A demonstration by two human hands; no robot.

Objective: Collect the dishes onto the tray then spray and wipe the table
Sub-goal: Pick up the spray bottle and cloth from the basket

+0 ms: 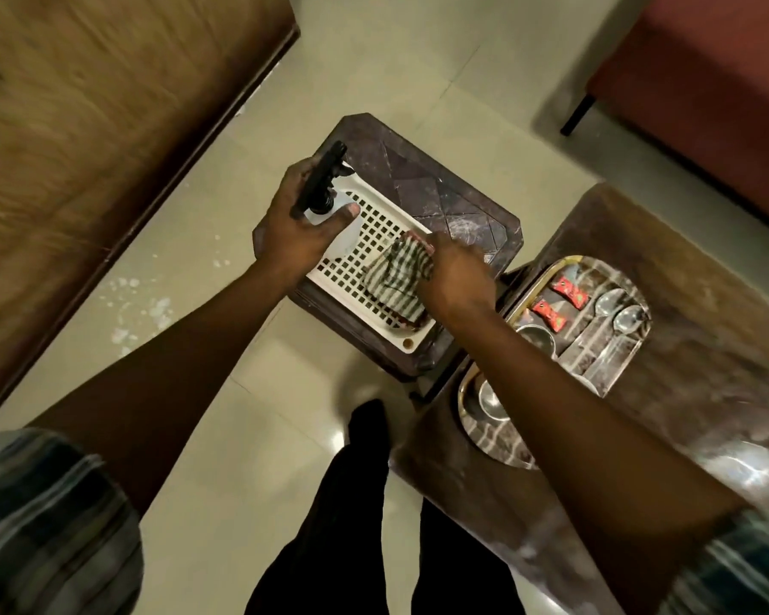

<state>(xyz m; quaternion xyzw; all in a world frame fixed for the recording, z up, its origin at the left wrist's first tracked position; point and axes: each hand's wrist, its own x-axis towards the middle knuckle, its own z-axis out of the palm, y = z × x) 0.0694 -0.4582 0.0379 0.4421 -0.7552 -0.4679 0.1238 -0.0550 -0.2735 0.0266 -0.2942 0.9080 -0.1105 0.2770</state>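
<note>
On the stool [440, 184] left of the surface [706, 370], head view: left hand [294, 224] is wrapped round the spray bottle [323, 179] at the neck, thumb across the white body, holding it over the white perforated basket [414, 344]. Right hand [456, 277] has its fingers curled into the top edge of the striped cloth [396, 277], which lies in that basket. The dishes are on the surface to the right: a steel tray [596, 348] with two spoons [627, 321], two red wrappers [569, 290] and a small cup [538, 339], and a round plate [493, 441] carrying a bowl [491, 399] at the tray's near end. Risks:

- Spraying with the dishes there would mist the spoons.
- The right forearm crosses over the cup and plate, so pulling back low could clip them.
- The cloth could snag in the basket holes and drag the basket off the stool.
- The neck grip needs a regrip for the trigger, and the bottle could slip.

Hidden: the right fingertips, the bottle's lower body and fill level, and the plate-tray junction under the forearm, so I can't tell if they overlap. The glare patch at lower right is unreadable. The surface is cut off on the right.
</note>
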